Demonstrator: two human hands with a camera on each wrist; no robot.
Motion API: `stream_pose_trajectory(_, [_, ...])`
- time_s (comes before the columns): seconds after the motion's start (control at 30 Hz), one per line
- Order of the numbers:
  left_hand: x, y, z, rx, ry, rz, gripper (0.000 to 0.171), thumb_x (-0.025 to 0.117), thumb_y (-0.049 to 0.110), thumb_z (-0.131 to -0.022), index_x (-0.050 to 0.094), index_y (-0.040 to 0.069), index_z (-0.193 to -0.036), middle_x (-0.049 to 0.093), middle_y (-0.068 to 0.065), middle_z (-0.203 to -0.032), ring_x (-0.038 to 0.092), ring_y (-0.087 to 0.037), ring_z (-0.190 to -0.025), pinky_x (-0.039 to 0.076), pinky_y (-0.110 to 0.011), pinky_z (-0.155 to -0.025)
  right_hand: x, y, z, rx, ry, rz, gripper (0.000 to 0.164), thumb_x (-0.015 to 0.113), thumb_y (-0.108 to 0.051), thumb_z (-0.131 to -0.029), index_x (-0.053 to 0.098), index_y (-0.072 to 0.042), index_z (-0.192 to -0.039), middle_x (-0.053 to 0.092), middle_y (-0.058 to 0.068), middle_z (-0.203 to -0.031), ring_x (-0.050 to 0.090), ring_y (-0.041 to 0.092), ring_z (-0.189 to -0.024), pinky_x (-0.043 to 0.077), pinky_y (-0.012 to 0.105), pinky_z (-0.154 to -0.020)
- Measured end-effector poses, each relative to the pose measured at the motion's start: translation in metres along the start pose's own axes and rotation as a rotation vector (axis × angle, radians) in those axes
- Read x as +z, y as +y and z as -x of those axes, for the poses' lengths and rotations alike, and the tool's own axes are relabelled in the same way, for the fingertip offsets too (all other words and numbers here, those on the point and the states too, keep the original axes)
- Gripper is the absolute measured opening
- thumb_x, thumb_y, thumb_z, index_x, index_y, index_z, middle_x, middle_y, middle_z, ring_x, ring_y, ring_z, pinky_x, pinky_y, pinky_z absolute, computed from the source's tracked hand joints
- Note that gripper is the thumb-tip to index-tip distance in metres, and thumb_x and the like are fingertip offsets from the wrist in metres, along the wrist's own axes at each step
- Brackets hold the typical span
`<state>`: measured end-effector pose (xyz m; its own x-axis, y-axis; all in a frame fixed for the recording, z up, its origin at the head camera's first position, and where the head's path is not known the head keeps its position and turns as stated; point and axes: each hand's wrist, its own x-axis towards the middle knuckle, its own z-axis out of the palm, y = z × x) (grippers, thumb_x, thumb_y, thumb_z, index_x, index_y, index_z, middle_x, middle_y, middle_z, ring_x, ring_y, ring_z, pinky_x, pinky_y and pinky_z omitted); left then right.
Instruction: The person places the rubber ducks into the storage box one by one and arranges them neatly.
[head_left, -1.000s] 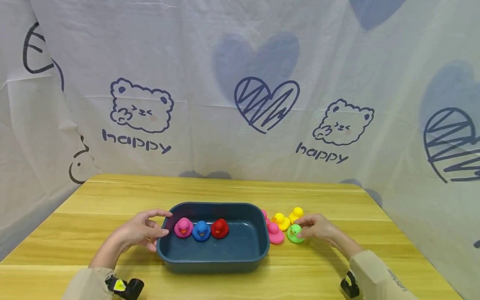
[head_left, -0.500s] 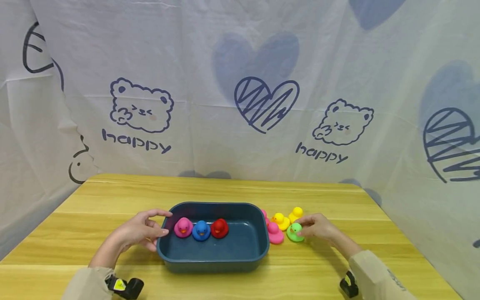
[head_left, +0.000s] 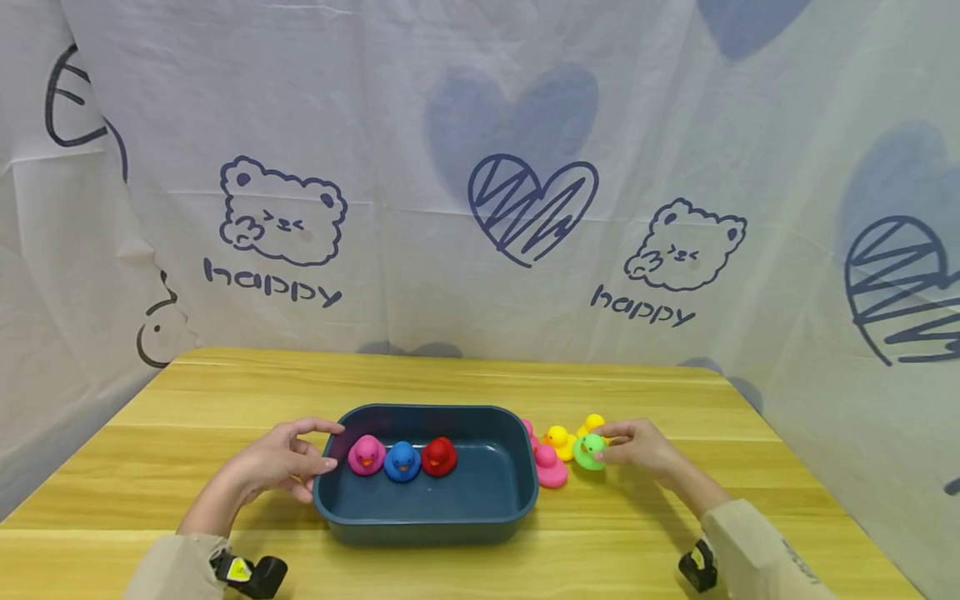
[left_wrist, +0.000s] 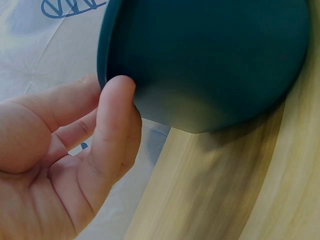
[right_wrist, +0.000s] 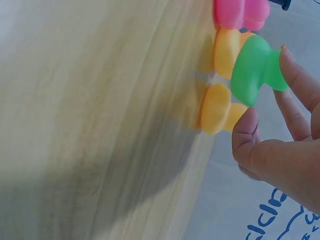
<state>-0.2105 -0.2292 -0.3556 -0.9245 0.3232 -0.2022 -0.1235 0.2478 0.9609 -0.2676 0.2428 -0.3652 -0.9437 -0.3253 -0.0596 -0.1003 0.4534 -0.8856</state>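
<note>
My right hand (head_left: 641, 452) pinches a green rubber duck (head_left: 587, 452) between thumb and fingers. In the right wrist view this green duck (right_wrist: 251, 70) is held off the tabletop, in front of two yellow ducks. At the left end of a dark blue plastic bin (head_left: 427, 533), my left hand (head_left: 273, 462) holds the rim; the left wrist view shows a digit over the bin's edge (left_wrist: 103, 55) and other fingers outside it. Inside the bin sit a pink duck (head_left: 367, 456), a blue duck (head_left: 402, 462) and a red duck (head_left: 438, 457) in a row.
Right of the bin stand a yellow duck (head_left: 558, 442), a second yellow duck (head_left: 593, 423) partly covered, and a pink duck (head_left: 551, 469). Another pink duck (head_left: 528, 428) is half hidden by the bin's wall. A printed cloth (head_left: 420, 250) hangs behind the wooden table (head_left: 637, 533).
The green duck has risen off the table in my right hand and now overlaps the rear yellow duck in the head view. My left hand and the bin have stayed put.
</note>
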Motion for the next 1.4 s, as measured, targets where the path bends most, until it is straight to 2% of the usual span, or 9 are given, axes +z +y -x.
stream_pose_trajectory(0.2, [0.001,0.0,-0.001,-0.002,0.003,0.003,0.056,0.061,0.007,-0.085,0.032,-0.004,-0.132,0.054,-0.013,-0.074,0.055,-0.014,-0.05,0.052,-0.028,-0.05,0.002,-0.006,0.0,-0.011,0.002,-0.014,0.041,0.069,-0.007,-0.077,0.055,0.013,-0.109,0.055,0.026,-0.111,0.054,0.035,-0.101,0.048,0.038,-0.082])
stream_pose_trajectory(0.43, [0.001,-0.001,-0.001,-0.007,0.01,0.008,0.056,0.061,0.007,-0.085,0.032,-0.004,-0.132,0.054,-0.013,-0.074,0.055,-0.014,-0.049,0.052,-0.027,-0.05,0.004,-0.014,-0.001,-0.012,0.007,-0.071,0.041,0.068,-0.005,-0.077,0.053,0.014,-0.111,0.054,0.021,-0.109,0.057,0.022,-0.088,0.047,0.041,-0.081])
stream_pose_trajectory(0.57, [0.001,-0.001,-0.001,-0.005,0.005,0.014,0.057,0.061,0.007,-0.085,0.031,-0.004,-0.132,0.054,-0.013,-0.073,0.055,-0.014,-0.049,0.052,-0.027,-0.05,0.007,-0.018,-0.001,-0.015,-0.021,-0.139,0.047,0.067,-0.004,-0.078,0.047,0.016,-0.115,0.058,0.015,-0.101,0.057,0.019,-0.086,0.048,0.043,-0.081])
stream_pose_trajectory(0.7, [0.001,0.0,-0.001,-0.003,0.003,0.015,0.057,0.061,0.007,-0.085,0.032,-0.004,-0.132,0.054,-0.013,-0.073,0.054,-0.014,-0.049,0.052,-0.027,-0.05,0.01,-0.022,-0.001,-0.026,-0.024,-0.167,0.047,0.067,-0.006,-0.078,0.048,0.014,-0.115,0.06,0.01,-0.096,0.057,0.017,-0.082,0.049,0.041,-0.078])
stream_pose_trajectory(1.0, [0.001,0.0,0.0,-0.005,0.003,0.014,0.057,0.061,0.007,-0.084,0.031,-0.004,-0.132,0.054,-0.013,-0.073,0.054,-0.014,-0.049,0.052,-0.027,-0.049,0.016,-0.031,-0.009,-0.053,-0.03,-0.22,0.045,0.063,-0.009,-0.082,0.045,0.013,-0.118,0.056,0.012,-0.107,0.056,0.015,-0.083,0.047,0.037,-0.078])
stream_pose_trajectory(1.2, [0.001,0.0,0.0,-0.007,0.002,0.014,0.057,0.061,0.007,-0.084,0.032,-0.004,-0.132,0.054,-0.013,-0.073,0.054,-0.014,-0.049,0.051,-0.027,-0.049,0.022,-0.042,-0.016,-0.085,-0.076,-0.273,0.042,0.064,-0.01,-0.082,0.047,0.01,-0.114,0.053,0.014,-0.108,0.056,0.018,-0.083,0.049,0.031,-0.075])
stream_pose_trajectory(1.4, [0.001,0.0,0.0,-0.016,0.01,0.01,0.057,0.061,0.007,-0.084,0.032,-0.003,-0.132,0.054,-0.013,-0.074,0.054,-0.014,-0.049,0.052,-0.027,-0.05,0.03,-0.055,-0.021,-0.114,-0.147,-0.384,0.034,0.06,-0.007,-0.085,0.045,0.004,-0.114,0.046,0.019,-0.109,0.056,0.022,-0.082,0.051,0.031,-0.073])
